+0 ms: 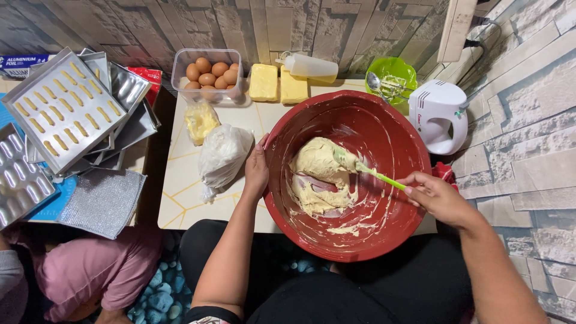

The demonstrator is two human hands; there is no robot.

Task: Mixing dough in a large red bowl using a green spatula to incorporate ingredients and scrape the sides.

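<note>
A big red mixing bowl (384, 126) sits on a low white table (180, 198) in front of me. Pale yellow dough (318, 171) lies in the bowl's bottom and smears its walls. My left hand (257, 171) grips the bowl's left rim. My right hand (438, 198) reaches over the right rim and holds a green-handled spatula (366, 171), whose blade is pressed into the dough.
Behind the bowl stand a clear tub of brown eggs (208, 75), two butter blocks (277, 84), a squeeze bottle (311, 66), a green bowl with beaters (391, 78) and a white hand mixer (438, 114). A white flour bag (222, 156) lies left. Stacked baking trays (66, 111) sit far left; another person's legs (90, 270) are below.
</note>
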